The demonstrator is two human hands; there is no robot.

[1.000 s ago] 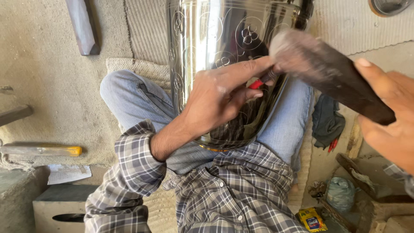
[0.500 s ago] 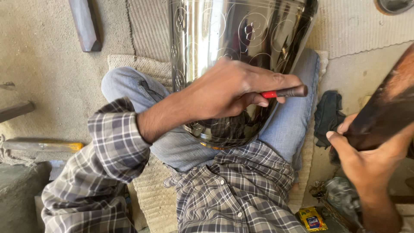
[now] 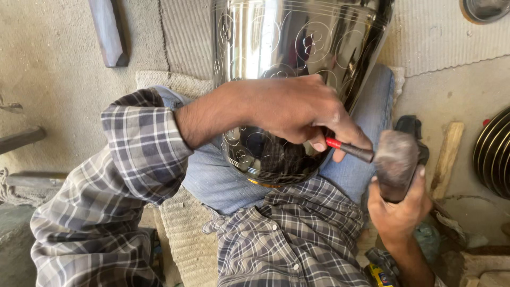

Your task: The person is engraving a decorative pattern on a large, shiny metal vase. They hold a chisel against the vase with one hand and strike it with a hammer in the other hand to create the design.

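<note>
Head view, left hand (image 3: 297,111) hiding vessel (image 3: 297,48)

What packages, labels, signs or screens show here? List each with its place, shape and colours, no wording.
Small yellow package: bottom edge, on the floor below the right hand, boxy, yellow with a darker printed patch; partly cut off.
No signs, screens or other labels show.

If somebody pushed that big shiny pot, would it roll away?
Probably, if let go: the shiny pot looks round and lies on its side across the lap. Its polished, engraved wall likely feels slippery and stiff. The left hand rests on it, steadying it.
</note>
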